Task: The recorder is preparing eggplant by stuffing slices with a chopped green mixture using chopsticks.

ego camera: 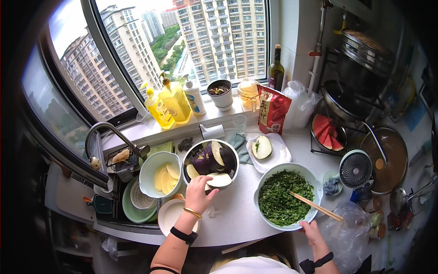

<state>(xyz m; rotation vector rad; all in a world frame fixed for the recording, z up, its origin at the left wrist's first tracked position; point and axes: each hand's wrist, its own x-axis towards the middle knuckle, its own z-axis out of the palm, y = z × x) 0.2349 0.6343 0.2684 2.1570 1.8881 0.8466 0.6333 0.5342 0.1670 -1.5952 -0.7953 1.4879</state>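
Observation:
My left hand (199, 194) reaches over a steel bowl (185, 161) of purple-skinned eggplant pieces (202, 161). Its thumb and fingers pinch the left end of a pale-faced eggplant slice (220, 180) at the bowl's near rim. With my right hand (312, 232) I grip the near rim of a pale blue bowl (319, 195). Chopped green leaves (282, 198) fill that bowl, and wooden chopsticks (320, 207) rest in them, sticking out to the right. Behind it, a piece of eggplant with green filling (261, 147) sits on a white tray (282, 156).
Left of the steel bowl stands a light green bowl (145, 174) of yellow slices (167, 178). A white bowl (178, 214) is near my left forearm. The sink faucet (113, 126) arches farther left. A small fan (356, 169) and watermelon slices (326, 133) are at right.

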